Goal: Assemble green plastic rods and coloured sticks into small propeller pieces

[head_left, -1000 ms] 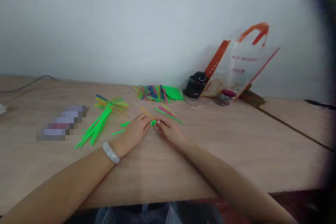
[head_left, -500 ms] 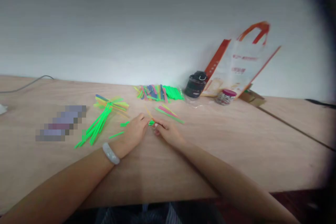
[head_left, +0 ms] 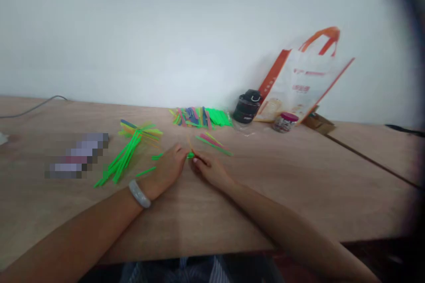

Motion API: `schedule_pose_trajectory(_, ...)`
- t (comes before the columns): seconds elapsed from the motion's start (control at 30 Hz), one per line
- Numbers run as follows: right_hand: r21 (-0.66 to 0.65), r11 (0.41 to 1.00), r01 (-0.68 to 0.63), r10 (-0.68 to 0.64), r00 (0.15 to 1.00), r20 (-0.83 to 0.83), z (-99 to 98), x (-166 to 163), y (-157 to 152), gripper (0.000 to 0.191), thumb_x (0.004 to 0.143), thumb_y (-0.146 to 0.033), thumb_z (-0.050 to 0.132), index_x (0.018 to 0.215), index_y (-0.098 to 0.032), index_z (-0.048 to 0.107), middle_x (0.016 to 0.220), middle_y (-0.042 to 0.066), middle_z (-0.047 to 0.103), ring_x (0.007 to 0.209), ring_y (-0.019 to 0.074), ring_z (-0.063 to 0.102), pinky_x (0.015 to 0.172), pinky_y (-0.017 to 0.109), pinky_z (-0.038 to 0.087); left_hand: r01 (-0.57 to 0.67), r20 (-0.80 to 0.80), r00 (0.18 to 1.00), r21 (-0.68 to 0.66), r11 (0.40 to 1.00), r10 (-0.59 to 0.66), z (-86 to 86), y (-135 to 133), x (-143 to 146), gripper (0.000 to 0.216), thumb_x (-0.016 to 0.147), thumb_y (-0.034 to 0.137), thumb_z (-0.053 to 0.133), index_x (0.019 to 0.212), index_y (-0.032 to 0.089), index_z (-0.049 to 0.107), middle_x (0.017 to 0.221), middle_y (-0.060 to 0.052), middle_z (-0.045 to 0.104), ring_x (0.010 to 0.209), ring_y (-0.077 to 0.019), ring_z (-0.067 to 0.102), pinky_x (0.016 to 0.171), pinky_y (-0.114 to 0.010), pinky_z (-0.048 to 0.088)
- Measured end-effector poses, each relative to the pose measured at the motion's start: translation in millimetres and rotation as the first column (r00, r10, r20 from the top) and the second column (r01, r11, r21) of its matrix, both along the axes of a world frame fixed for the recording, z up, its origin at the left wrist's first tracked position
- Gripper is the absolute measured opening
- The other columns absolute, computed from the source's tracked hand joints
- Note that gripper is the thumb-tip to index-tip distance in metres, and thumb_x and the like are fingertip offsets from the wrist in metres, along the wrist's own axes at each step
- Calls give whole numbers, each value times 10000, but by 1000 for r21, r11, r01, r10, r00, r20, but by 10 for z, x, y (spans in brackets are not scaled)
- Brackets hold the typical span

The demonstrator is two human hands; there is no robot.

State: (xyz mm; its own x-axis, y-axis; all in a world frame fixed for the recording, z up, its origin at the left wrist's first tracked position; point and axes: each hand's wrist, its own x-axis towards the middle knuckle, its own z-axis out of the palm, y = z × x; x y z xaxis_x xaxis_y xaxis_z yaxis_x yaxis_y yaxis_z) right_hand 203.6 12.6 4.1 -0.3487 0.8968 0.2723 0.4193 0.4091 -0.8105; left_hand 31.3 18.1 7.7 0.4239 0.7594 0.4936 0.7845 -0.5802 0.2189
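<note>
My left hand (head_left: 171, 163), with a pale bangle at the wrist, is closed around thin green straws (head_left: 156, 157) that stick out on its left side. A short green end (head_left: 190, 155) shows between the two hands. Opposite it, my right hand (head_left: 212, 169) pinches a thin orange strip (head_left: 189, 143) against that green end, with the strip's tip pointing up and away. The fingers hide how the strip and straws meet. One loose green straw (head_left: 146, 171) lies just left of my left hand. Pink, yellow and green strips (head_left: 214, 143) lie beyond my right hand.
A fanned bundle of green straws (head_left: 124, 157) lies left, touching coloured strips (head_left: 146, 132). A clear bag of coloured strips (head_left: 199, 117) is by the wall. Behind right stand a black bottle (head_left: 246, 107), a lidded jar (head_left: 285, 122) and a carrier bag (head_left: 299, 82). A blurred-out object (head_left: 79, 154) lies left.
My right hand has shifted slightly left, nearer my left hand. The orange strip stands more upright. The other things on the table stay put.
</note>
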Motion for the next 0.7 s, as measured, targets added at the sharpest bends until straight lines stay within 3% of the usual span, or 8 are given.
schedule_pose_trajectory(0.17,36,999,6,-7,1000,26,24,-12,-24,351,847,-208,441,1139,-221,635,813,29,635,720,161,558,705,301,464,11,-46,999,26,1000,-10,4,-15,-14,249,929,141,384,984,160,627,890,-56,575,782,-160,553,700,-277,485)
schedule_pose_trajectory(0.4,-67,997,-45,41,997,-58,-26,-3,17,330,870,-265,436,1133,-242,632,672,-13,578,572,131,502,573,258,438,36,-36,999,44,998,-35,19,-13,-29,245,922,126,384,941,155,627,868,-56,570,785,-165,550,697,-274,479)
schedule_pose_trajectory(0.57,16,999,-30,31,999,-25,45,-1,-20,328,850,-240,462,1122,-232,644,797,19,631,657,147,539,647,285,463,30,12,999,46,998,-31,52,-27,-21,247,922,134,393,909,165,638,836,-46,577,760,-155,552,682,-263,477)
schedule_pose_trajectory(0.7,35,999,-19,20,1000,-9,77,-1,-39,331,855,-234,455,1125,-226,646,761,18,614,653,151,537,657,293,460,27,84,996,55,998,-32,36,-19,-22,239,925,168,408,905,181,646,822,-37,580,742,-146,551,668,-255,473)
